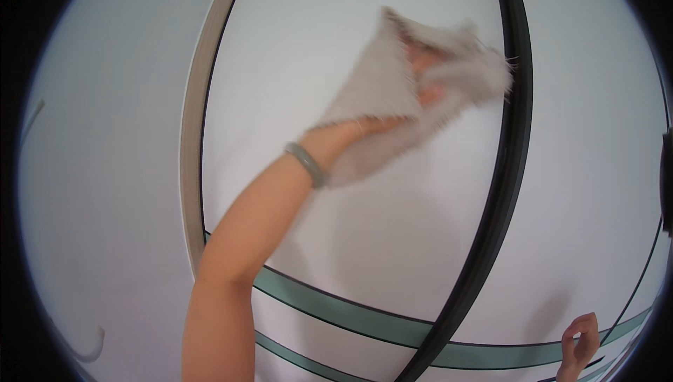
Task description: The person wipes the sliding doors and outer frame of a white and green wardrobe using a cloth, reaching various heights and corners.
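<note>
A beige cloth (pixel 375 77) with frayed edges is draped over my left hand (pixel 427 77), which presses toward a white panel (pixel 336 242). My left fingers are partly hidden in its folds, with bits of them showing through; cloth and hand are blurred by motion. A grey-green bangle (pixel 306 164) circles my left wrist. One end of the cloth reaches the dark vertical frame strip (pixel 510 101). Low at the right, my right hand (pixel 583 336) is raised with its fingers curled into a loose loop. Nothing shows inside that loop.
Green horizontal bands (pixel 343 308) with black edges cross the panels at the bottom. A pale wood-coloured strip (pixel 193 150) borders the panel on the left, beside a plain light wall (pixel 105 171). A dark fitting (pixel 667 182) sits at the far right edge.
</note>
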Available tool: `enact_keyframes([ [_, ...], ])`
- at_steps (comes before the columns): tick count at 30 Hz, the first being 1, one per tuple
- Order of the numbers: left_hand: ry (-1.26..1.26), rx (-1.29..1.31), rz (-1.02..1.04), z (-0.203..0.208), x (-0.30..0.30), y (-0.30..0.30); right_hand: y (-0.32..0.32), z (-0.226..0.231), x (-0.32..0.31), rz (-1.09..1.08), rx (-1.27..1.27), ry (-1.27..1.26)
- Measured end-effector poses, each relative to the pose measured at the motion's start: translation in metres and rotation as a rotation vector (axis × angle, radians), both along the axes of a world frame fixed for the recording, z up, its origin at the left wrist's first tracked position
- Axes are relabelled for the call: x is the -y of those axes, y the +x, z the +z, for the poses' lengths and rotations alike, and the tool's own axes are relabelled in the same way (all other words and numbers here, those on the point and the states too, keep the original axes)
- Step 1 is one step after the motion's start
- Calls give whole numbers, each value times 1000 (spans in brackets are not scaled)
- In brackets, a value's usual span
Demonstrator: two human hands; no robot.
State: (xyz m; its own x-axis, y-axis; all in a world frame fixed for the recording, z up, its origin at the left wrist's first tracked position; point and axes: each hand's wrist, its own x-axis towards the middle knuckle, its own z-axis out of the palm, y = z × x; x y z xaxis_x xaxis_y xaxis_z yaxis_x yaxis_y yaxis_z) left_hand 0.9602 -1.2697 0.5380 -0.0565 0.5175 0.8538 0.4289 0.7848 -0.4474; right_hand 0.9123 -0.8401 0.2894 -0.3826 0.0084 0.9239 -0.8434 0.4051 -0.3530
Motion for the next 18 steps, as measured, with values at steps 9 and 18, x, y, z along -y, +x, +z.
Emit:
enact_keyframes([
  [9,481,-689,357,97,287,-2,35,-32,-49,-88,28,-81],
  [18,1160,-435,729,60,289,41,66,-95,-86,-323,150,-221],
])
